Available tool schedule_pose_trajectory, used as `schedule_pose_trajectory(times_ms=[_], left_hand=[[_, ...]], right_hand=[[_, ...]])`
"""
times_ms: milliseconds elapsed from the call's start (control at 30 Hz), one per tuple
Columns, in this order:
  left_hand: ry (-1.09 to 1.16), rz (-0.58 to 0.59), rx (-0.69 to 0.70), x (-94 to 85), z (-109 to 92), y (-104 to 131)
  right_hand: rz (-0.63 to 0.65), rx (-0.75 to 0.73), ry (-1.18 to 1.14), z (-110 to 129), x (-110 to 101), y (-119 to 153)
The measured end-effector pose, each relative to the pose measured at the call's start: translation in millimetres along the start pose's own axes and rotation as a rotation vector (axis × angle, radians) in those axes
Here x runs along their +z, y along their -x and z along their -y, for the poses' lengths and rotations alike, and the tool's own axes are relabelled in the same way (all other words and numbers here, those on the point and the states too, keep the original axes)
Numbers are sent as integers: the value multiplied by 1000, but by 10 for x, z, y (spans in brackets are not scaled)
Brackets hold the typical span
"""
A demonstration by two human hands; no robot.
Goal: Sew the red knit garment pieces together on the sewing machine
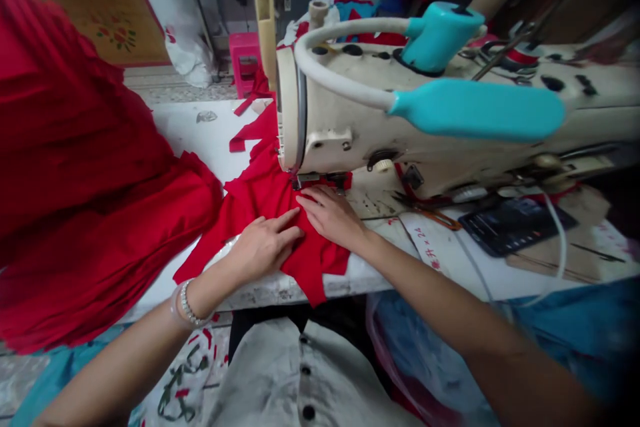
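Observation:
Red fabric (260,197) lies spread under the needle area of a cream sewing machine (340,107), its lower corner hanging over the table's front edge. My left hand (267,243) rests on top of this fabric, index finger stretched toward the presser foot (305,181) and the others partly bent. Just right of it, my right hand (330,215) lies flat on the cloth with its fingertips right beside the foot. Both hands press the fabric from above. The needle itself is too small to make out.
A large pile of red cloth (100,187) fills the left side. A turquoise lamp (480,107) is on the machine. To the right are orange-handled scissors (440,217) and a dark phone (515,223) with a white cable across it. A pink stool (244,60) stands behind.

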State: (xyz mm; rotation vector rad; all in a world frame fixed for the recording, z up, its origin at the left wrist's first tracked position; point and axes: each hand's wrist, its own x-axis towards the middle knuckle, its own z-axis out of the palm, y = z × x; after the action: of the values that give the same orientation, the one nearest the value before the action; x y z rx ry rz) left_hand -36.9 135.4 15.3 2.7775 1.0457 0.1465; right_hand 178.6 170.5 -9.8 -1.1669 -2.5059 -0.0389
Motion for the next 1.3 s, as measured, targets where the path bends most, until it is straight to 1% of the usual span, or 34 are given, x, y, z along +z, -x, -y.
schedule_pose_trajectory(times_ms=[133, 267, 333, 467, 600, 700, 800, 867, 900, 967, 1000, 1067, 1100, 1133, 1200, 1300], left_hand=[[-5, -39, 9, 10, 123, -86], [-11, -102, 22, 33, 255, -163], [-15, -124, 34, 33, 318, -203], [1, -175, 59, 19, 439, -298], [20, -200, 78, 21, 569, -395], [34, -236, 41, 39, 674, -440], [46, -254, -33, 48, 745, -444], [36, -221, -94, 29, 732, -416], [21, -197, -129, 8, 698, -393], [-23, -142, -212, -57, 567, -337], [-38, -106, -255, -96, 478, -312], [-44, -18, -328, -167, 290, -284], [-40, 21, -345, -191, 208, -284], [-41, 46, -339, -204, 145, -290], [-64, 28, -270, -195, 87, -307], [-50, -102, -144, -111, 130, -293]], right_hand=[[-53, -33, -20, 8, -13, 29], [-174, -74, -76, 113, -65, 151], [-190, -108, -82, 160, -88, 194], [-171, -109, -42, 165, -100, 179], [-107, -89, -17, 138, -90, 105], [-93, -85, -4, 212, -92, 94], [-68, -123, -30, 323, -114, 118], [-8, -145, -70, 325, -149, 122], [34, -125, -66, 287, -173, 115], [101, -9, 11, 145, -228, 78], [114, 66, 67, 58, -252, 51], [99, 180, 154, -92, -277, -8], [84, 197, 156, -137, -273, -34], [76, 182, 127, -156, -259, -53], [76, 130, 36, -129, -202, -63], [63, 89, -86, -35, -96, -20]])
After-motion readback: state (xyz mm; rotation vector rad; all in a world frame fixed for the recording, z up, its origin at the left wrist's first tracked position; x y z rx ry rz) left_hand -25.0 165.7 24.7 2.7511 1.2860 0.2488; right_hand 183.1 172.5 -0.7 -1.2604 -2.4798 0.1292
